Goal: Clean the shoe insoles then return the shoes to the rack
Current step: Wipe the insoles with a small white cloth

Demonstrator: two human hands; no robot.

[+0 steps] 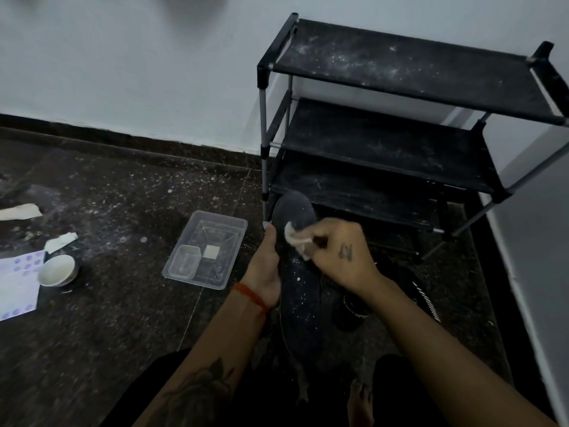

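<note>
Long dark grey fabric insole (pixel 300 291), speckled with white dust, toe end pointing away from the person, held off the floor between both hands. Small crumpled white wipe (pixel 297 241) pressed on its upper forefoot, under the right fingers. Black shoe (pixel 351 309) lies on the floor below the right wrist. Black three-tier metal-framed shoe rack (pixel 400 118), shelves dusty, stands just beyond the hands.

One dark insole (pixel 297 272) at centre. One three-shelf rack (pixel 400 118) at upper right. Two clear plastic containers at centre: a tray (pixel 228 224) and a small box (pixel 184 262) inside it. One white bowl (pixel 57 270) at left. Two hands: left (pixel 266 266), right (pixel 341 251).
</note>
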